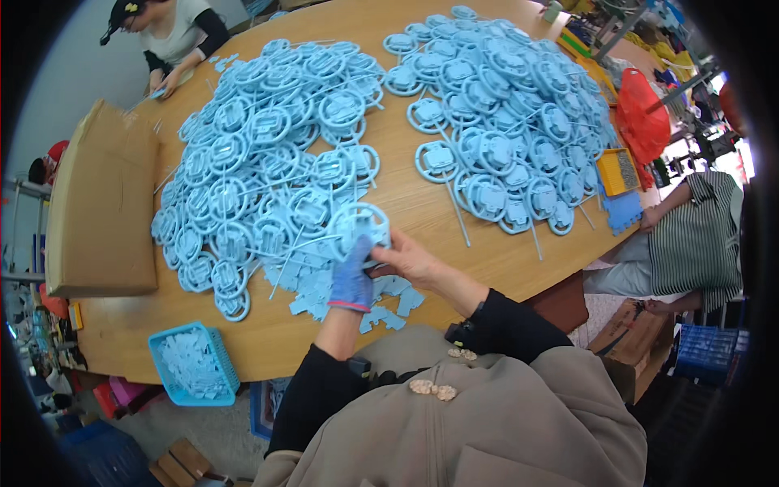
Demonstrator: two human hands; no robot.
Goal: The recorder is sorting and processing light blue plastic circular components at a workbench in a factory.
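A light blue plastic ring-shaped part [359, 213] with a flat piece across its middle is held up between my hands at the front of the left heap. My left hand [352, 276], in a blue-purple glove, is closed on the part's lower edge. Bare fingers of my right hand [410, 260] grip its lower right side. Small flat light blue pieces [308, 296] lie scattered on the table below and around my hands. Just beyond, a big heap of similar ring parts [268, 126], some with thin rods, covers the left of the table.
A second heap of ring parts [495, 150] lies on the right. A blue basket [230, 357] of small flat pieces sits at the front left edge, near a cardboard box [105, 211]. One person [174, 36] works at the far left; another [698, 235] is at the right by a yellow tray [604, 174].
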